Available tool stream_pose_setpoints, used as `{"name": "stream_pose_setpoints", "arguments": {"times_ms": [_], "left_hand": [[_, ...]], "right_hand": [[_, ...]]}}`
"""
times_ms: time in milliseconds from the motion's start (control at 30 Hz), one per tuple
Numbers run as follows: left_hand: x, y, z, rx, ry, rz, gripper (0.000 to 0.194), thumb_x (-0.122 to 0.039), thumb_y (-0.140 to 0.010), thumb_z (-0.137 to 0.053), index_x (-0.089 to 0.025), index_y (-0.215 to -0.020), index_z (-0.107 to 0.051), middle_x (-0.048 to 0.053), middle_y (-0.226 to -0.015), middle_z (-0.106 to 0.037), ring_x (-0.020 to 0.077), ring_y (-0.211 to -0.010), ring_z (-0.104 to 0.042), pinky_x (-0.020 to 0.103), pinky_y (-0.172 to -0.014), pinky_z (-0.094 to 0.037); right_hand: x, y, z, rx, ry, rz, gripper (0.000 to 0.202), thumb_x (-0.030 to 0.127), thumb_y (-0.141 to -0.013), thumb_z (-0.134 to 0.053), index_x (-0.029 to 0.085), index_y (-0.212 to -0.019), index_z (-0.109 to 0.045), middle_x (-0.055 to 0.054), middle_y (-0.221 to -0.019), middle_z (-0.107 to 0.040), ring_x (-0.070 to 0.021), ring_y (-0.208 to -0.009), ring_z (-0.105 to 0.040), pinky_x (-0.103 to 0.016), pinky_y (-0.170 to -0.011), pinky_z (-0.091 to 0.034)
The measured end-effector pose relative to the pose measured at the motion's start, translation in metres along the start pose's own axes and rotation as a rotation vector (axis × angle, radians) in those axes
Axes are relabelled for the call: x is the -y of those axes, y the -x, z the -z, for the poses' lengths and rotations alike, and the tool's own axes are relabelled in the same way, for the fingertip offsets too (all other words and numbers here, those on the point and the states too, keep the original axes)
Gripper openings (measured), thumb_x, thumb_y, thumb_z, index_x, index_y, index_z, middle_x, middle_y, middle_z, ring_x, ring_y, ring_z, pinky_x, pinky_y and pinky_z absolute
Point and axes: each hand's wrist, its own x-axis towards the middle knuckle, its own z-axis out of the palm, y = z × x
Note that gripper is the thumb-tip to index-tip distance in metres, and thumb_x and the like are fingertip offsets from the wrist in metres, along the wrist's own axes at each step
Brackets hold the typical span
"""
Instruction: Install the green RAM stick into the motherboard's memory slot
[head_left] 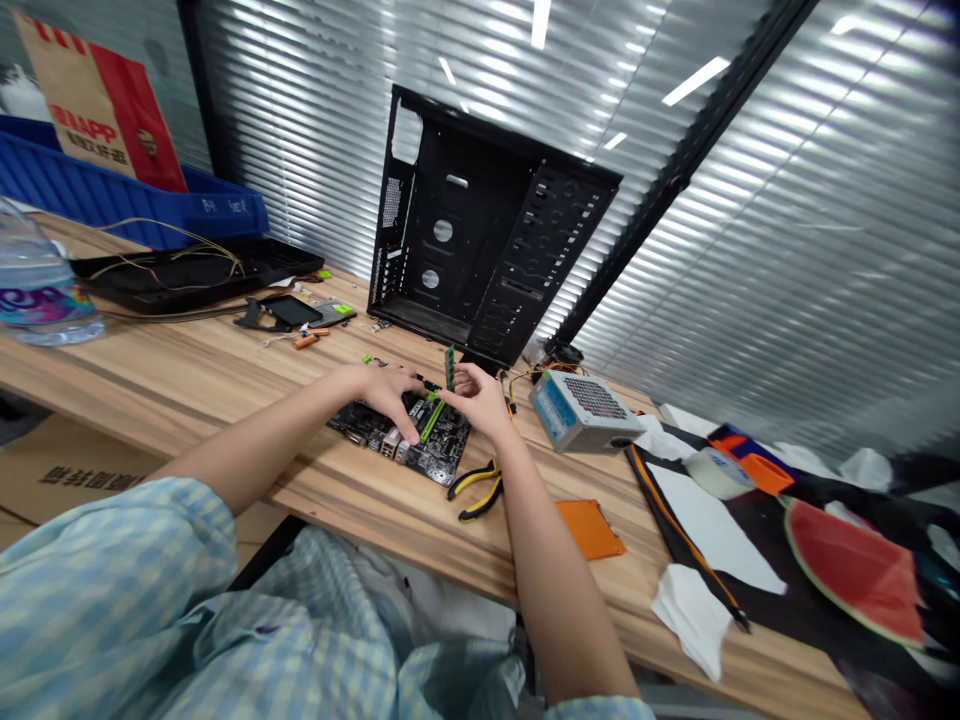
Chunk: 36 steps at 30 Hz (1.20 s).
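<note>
While left fingers (401,416) splay over flat motherboard (444,450) | right fingers (474,376) pinch slim green RAM stick (450,367)

Loose shirt (322,650), light blue and pale yellow check, fills lower left of frame. Left sleeve (142,550) wide, rumpled, ends near elbow. Right sleeve (600,709), same check, just the edge at bottom. White cloth (442,603), bottom centre. Left hand (386,392), right hand (480,400) bare.
</note>
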Motion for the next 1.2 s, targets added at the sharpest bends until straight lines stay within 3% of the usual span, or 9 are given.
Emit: {"name": "stream_pose_setpoints", "arguments": {"times_ms": [600, 1200], "left_hand": [[0.0, 0.0, 0.0, -0.009, -0.011, -0.01, 0.113, -0.083, -0.043, -0.064, -0.03, -0.141, -0.046, 0.011, -0.146, -0.042, 0.0425, -0.132, -0.034, 0.056, -0.108, -0.025], [0.001, -0.001, -0.001, -0.001, -0.01, -0.019, 0.116, -0.085, -0.042, -0.064, -0.029, -0.141, -0.044, 0.013, -0.148, -0.039, 0.0416, -0.133, -0.033, 0.055, -0.109, -0.024]], "right_hand": [[-0.008, -0.001, 0.001, -0.071, 0.179, -0.026, 0.042, 0.042, -0.065, -0.076, 0.023, -0.1, -0.063, 0.001, -0.08, -0.064, -0.0119, -0.062, -0.057, -0.026, -0.061, -0.049], [-0.012, -0.001, -0.003, -0.136, 0.176, 0.006, 0.044, 0.044, -0.068, -0.074, 0.02, -0.103, -0.063, -0.002, -0.085, -0.067, -0.0138, -0.065, -0.06, -0.027, -0.064, -0.049]]}}
